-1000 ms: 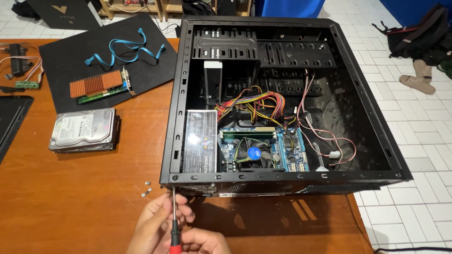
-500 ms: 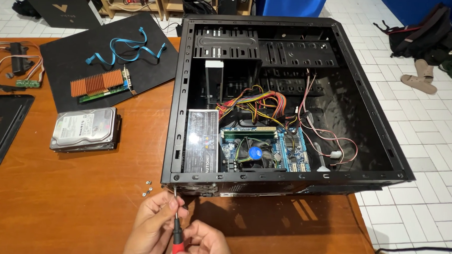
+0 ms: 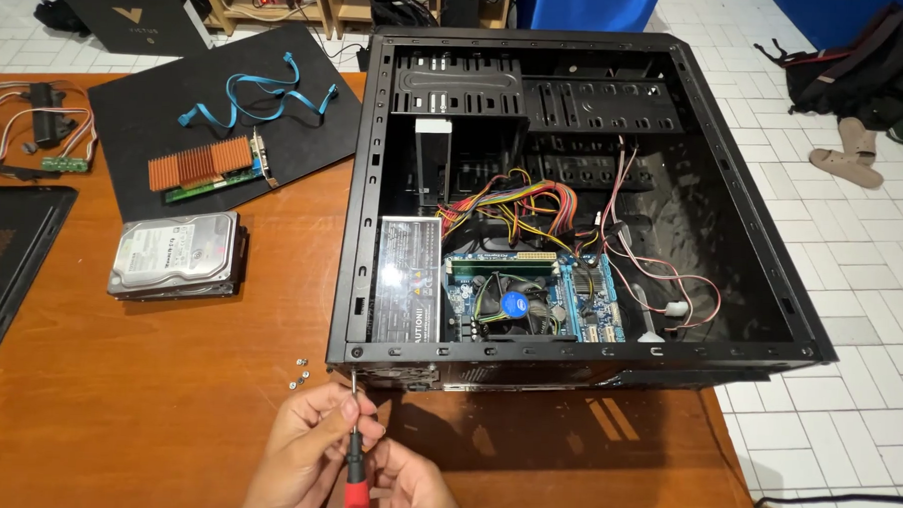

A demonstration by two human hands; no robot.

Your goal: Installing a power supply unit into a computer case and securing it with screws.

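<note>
Both hands grip a red-handled screwdriver (image 3: 356, 451) at the near edge of a wooden surface (image 3: 166, 394): the left hand (image 3: 305, 449) pinches its shaft, the right hand (image 3: 408, 488) wraps the handle. The tip meets the front lower corner of an open black computer case (image 3: 574, 188). Three loose screws (image 3: 297, 374) lie just beside it; a hard drive (image 3: 176, 256) rests farther left.

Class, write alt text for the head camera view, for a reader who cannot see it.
Two bare hands, left hand and right hand, hold a red-handled screwdriver with its tip at the near edge of an open black computer case lying on a wooden table. Small loose screws lie just left of the tip; a hard drive sits further left.
</note>
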